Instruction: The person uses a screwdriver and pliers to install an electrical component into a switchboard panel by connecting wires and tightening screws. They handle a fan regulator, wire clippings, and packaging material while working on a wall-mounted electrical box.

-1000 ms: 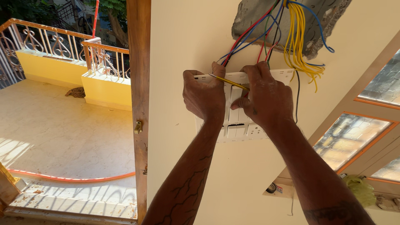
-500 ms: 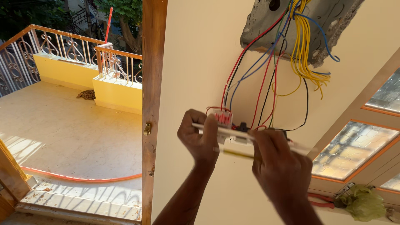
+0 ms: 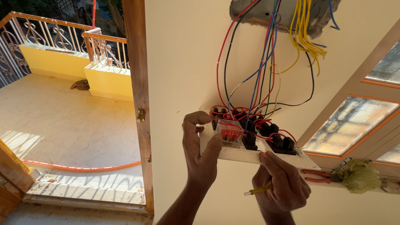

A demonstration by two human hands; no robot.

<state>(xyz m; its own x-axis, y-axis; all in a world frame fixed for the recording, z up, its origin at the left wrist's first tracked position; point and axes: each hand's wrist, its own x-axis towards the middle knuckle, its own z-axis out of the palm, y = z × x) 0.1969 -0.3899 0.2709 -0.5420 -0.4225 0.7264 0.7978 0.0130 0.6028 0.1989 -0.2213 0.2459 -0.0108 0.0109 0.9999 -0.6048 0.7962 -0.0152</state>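
Holding the white switch plate point(image 3: 250, 155) tilted away from the cream wall point(image 3: 183, 62), the left hand point(image 3: 202, 152) grips its left end; the right hand point(image 3: 281, 183) supports its lower edge, fingers clenched around a yellow-handled screwdriver point(image 3: 259, 190). Coloured wires point(image 3: 258, 75) run up into the wall box point(image 3: 283, 12).

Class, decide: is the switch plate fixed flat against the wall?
No, the switch plate hangs off the wall, its wired back showing, held by the left hand and right hand.

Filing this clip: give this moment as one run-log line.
left hand: grips switch plate end, wired back up | right hand: supports plate edge, holds yellow tool | wires run to wall box
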